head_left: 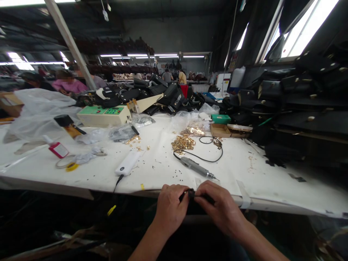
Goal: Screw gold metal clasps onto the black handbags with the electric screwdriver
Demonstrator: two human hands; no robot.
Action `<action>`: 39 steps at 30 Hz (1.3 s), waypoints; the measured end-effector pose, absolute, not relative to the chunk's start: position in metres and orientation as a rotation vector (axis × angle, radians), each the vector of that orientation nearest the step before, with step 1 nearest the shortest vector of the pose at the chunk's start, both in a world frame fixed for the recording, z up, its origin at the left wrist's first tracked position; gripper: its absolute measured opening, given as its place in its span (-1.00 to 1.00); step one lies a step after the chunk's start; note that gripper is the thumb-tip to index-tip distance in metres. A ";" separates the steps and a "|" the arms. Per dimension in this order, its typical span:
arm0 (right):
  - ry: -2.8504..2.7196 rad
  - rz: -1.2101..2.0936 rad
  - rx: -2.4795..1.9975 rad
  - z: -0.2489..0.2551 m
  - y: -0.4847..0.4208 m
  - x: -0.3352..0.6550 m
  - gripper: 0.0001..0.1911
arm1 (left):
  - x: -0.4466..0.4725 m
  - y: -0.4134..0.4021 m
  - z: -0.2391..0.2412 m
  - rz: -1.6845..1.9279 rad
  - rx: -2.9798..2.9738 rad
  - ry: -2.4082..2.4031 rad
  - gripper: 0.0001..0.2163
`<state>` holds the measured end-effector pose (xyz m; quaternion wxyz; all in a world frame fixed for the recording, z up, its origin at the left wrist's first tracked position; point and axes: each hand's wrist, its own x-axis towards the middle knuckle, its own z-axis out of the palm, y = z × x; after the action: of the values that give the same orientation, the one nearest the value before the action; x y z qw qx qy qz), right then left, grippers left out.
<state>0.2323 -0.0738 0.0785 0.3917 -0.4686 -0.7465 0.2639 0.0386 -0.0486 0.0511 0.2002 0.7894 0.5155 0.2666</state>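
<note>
Between my two hands, at the front edge of the white table [160, 170], is a small black piece [191, 193], perhaps a strap end; its kind is too small to make out. My left hand [172, 204] pinches it from the left with thumb and forefinger. From the right, the fingertips of my right hand [217, 203] close on the same piece. Just beyond them lies a grey electric screwdriver [197, 166], its bit pointing right toward the front edge. Behind the screwdriver is a heap of gold metal fittings [183, 143]. Tiny dark screws [178, 175] are scattered left of it.
A white power bank [127, 163] with a cable lies left of centre. Further left are a red bottle [58, 149] and yellow tape [71, 166]. Behind stand a green-topped machine [104, 115], piled black bags [152, 90] and a cardboard box [231, 130]. Other people sit far left.
</note>
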 end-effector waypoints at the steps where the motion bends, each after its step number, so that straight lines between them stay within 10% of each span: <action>1: -1.821 0.698 -1.223 0.083 -0.076 0.237 -0.83 | 0.037 -0.047 0.050 0.761 2.194 1.455 -0.83; 16: -1.621 0.853 -1.934 0.026 -0.110 0.367 -0.59 | 0.029 -0.028 0.037 0.635 2.116 1.465 -0.74; 24: -1.742 0.762 -1.644 0.073 0.008 0.289 -0.70 | 0.009 -0.001 0.059 0.371 2.005 1.238 -0.72; 39: -2.102 0.319 -1.929 -0.008 0.199 0.240 -0.80 | 0.004 0.024 0.003 0.595 1.898 1.258 -0.86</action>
<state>0.2402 0.1991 -0.0085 0.1348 -0.6659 -0.7255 0.1100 0.0041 0.0240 0.0026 0.3838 0.7447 0.4937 0.2333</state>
